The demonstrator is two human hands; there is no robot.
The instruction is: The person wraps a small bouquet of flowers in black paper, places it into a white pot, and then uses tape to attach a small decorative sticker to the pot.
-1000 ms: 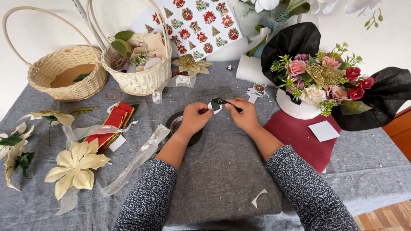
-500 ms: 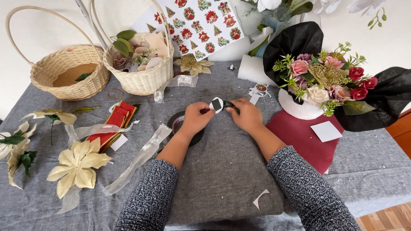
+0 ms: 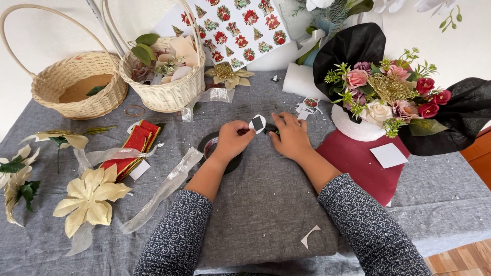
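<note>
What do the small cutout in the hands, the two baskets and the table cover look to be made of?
The small cutout, pinched by the left hand with the right hand beside it, looks like thin matte paper: flat, white-edged, printed. The two baskets look like woven cream wicker, with visible strands. The table cover looks like grey woven cloth, matte and creased.

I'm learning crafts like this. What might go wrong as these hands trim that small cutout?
1. The cutout is tiny and pinched by the left hand, so fingertips sit close to whatever the right hand works with.
2. A slip may tear it.
3. Scraps may scatter on the cloth.
</note>
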